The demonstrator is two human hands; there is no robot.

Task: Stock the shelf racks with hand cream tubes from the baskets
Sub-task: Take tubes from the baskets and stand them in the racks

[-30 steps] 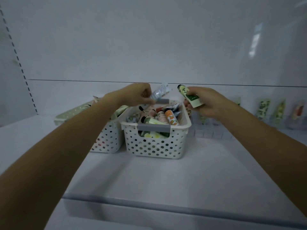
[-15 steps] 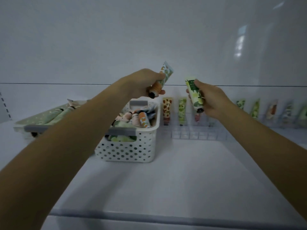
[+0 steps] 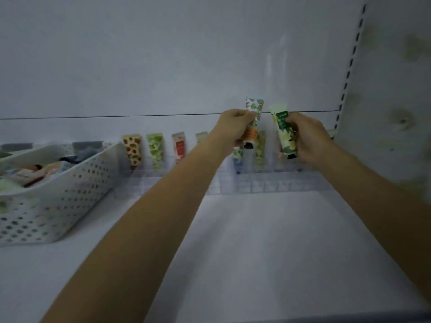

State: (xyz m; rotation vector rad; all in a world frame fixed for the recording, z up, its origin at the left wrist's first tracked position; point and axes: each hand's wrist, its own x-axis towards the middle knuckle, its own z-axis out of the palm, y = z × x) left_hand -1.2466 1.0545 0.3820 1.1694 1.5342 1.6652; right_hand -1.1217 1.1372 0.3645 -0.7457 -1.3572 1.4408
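Two tubes are in hand, both cap down. We note our left grip closed around the orange-leaf tube. Our right grip is closed around the green floral tube, just beside it at 3 o'clock. Both tubes hang above the clear rack along the 12 o'clock edge of the shelf. Upright in the rack toward 10 o'clock we see a spotted tube, a lime tube and a red tube. The white basket, holding more tubes, sits at 9 o'clock.
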